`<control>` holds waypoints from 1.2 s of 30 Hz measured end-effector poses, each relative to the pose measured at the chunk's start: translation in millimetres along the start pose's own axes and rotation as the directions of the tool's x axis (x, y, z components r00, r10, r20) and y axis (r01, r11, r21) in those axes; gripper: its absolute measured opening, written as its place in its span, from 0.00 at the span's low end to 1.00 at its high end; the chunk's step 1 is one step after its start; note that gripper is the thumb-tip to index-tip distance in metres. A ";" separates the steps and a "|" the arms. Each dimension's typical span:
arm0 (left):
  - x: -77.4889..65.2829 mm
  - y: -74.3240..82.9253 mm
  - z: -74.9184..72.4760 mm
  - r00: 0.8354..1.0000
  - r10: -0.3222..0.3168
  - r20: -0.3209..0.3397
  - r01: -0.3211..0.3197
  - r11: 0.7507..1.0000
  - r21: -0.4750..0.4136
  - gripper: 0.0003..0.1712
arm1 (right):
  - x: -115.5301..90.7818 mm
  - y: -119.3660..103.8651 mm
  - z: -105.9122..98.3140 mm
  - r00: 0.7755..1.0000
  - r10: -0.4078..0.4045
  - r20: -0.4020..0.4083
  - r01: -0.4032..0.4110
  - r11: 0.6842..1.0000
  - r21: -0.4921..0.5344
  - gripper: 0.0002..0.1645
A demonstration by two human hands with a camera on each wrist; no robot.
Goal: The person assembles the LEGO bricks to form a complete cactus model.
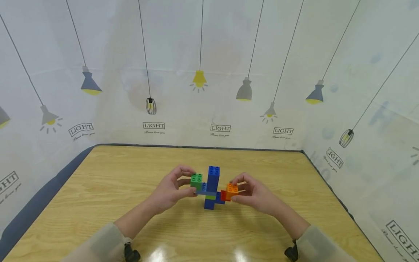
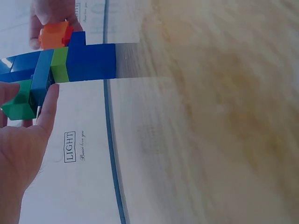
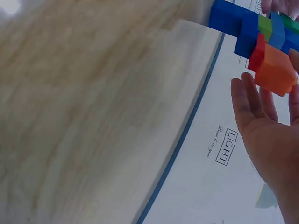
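An upright model of toy building bricks stands on the table, its lowest blue brick [image 1: 209, 205] touching the wood. Above that come a thin lime-green brick [image 1: 210, 197], a lighter blue brick [image 1: 205, 193] jutting left, and a tall dark blue column [image 1: 213, 182]. My left hand [image 1: 168, 190] pinches the green brick [image 1: 196, 181] on the left arm between thumb and fingers. On the opposite side, my right hand [image 1: 258, 196] pinches the orange brick [image 1: 232, 188], which joins a red brick [image 1: 223, 195]. In the right wrist view, the thumb is partly cut off by the frame edge.
The wooden table [image 1: 114, 182] has a dark blue border [image 1: 49, 182] along its edge. Behind and beside it hangs a pale cloth [image 1: 176, 36] printed with lamps. Dark devices [image 1: 131, 251] sit at both wrists by the sleeves.
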State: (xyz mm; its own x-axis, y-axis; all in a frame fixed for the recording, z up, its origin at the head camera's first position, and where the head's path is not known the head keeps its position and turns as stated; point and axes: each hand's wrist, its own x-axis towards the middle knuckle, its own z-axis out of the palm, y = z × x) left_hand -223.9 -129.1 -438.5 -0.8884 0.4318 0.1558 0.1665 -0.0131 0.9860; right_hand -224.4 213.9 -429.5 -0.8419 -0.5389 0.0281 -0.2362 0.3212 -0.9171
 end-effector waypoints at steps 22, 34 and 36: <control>14.6 -8.2 0.3 0.998 0.002 -0.057 0.002 0.998 0.070 0.41 | 11.3 10.6 6.6 0.997 -0.018 -0.076 0.012 0.996 -0.085 0.35; 23.1 -17.6 -1.5 0.997 -0.043 -0.063 0.049 0.994 0.096 0.45 | 23.7 14.1 13.9 0.990 0.068 -0.120 -0.083 0.989 -0.126 0.37; 24.4 -18.1 -1.3 0.996 -0.053 -0.074 0.061 0.993 0.105 0.45 | 25.0 15.0 14.2 0.991 0.061 -0.122 -0.077 0.988 -0.136 0.36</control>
State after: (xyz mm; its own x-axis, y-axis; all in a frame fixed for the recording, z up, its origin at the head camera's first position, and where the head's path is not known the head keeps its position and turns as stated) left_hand -249.1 -119.4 -452.4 -0.9254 0.3635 0.1071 0.1562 0.1084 0.9818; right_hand -242.1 194.2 -448.2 -0.9075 -0.4195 0.0207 -0.2343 0.4648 -0.8539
